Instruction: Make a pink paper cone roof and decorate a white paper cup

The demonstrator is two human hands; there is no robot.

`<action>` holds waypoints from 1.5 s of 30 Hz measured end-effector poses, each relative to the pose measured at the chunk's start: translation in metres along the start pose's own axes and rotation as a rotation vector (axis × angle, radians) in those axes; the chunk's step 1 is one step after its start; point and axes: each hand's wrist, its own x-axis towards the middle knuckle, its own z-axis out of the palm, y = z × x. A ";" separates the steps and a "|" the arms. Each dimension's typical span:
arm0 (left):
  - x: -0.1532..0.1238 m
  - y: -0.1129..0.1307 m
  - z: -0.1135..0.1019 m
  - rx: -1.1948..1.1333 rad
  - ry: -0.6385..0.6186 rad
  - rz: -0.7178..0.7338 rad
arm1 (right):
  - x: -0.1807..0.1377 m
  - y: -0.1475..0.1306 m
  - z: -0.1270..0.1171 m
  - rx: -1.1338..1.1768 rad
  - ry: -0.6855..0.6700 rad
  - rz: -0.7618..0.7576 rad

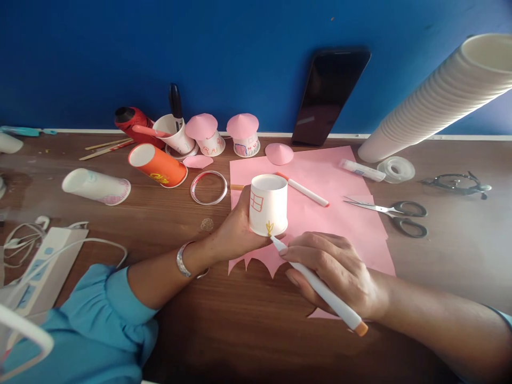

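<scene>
White, smooth, tapered cup point(274, 207) in the left hand point(237, 230)

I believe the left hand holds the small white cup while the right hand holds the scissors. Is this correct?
One thing is wrong: in the head view, the right hand holds a white marker, not the scissors, which lie farther right. The left hand does hold the small white cup.

Brightest at three o'clock, with hazy glare on the tabletop point(460, 261); darker toward six; wide-angle stretching at two.
</scene>
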 end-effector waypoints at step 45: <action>-0.003 -0.007 -0.019 -0.496 -0.235 -0.189 | 0.001 0.002 -0.010 0.069 0.117 0.204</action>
